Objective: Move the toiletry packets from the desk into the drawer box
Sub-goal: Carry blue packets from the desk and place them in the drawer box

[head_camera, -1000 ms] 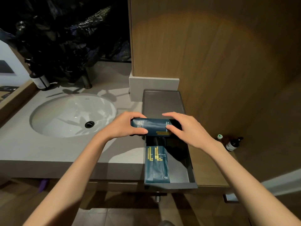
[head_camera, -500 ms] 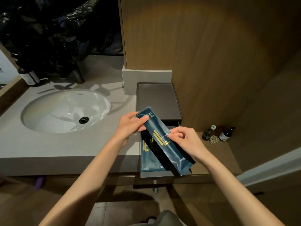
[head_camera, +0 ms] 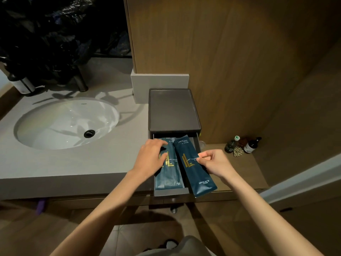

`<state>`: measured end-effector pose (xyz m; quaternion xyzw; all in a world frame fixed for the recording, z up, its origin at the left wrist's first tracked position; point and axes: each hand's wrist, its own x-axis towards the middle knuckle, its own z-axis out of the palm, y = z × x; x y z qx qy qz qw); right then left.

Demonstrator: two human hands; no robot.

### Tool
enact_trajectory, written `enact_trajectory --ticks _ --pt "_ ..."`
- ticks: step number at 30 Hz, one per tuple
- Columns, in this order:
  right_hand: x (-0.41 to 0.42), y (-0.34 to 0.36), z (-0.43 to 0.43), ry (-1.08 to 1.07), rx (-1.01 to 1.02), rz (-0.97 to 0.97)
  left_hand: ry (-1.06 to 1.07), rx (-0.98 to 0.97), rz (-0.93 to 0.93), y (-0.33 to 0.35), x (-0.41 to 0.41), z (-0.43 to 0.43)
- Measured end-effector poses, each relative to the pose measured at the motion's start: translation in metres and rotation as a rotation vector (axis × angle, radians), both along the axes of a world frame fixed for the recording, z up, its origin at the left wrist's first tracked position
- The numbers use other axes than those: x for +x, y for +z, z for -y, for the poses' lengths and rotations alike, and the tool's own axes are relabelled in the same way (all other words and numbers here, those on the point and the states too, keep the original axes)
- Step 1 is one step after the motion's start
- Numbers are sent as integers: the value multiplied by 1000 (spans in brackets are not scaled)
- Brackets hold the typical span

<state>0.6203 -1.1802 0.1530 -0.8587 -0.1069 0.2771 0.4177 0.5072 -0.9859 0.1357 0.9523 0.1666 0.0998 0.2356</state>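
One packet (head_camera: pixel 168 170) lies flat in the drawer (head_camera: pixel 171 192) under the open left hand (head_camera: pixel 151 159) — right hand (head_camera: pixel 214 163) pinches the second packet (head_camera: pixel 195 169), its end overhanging the front edge.

"DENTAL KIT" on right packet (head_camera: pixel 195 167)

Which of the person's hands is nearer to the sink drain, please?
Left. The left hand rests on a packet in the drawer, just right of the sink drain; the right hand is farther right, pinching the dental kit packet.
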Motion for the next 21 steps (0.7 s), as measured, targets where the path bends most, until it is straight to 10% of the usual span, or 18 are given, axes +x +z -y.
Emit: enact_trajectory --ticks 9,21 --pt "-9 -14 -44 -46 -54 125 -200 356 -441 -12 -7 10" --pt "-17 -35 -57 32 -171 171 -208 444 -468 -17 -8 7"
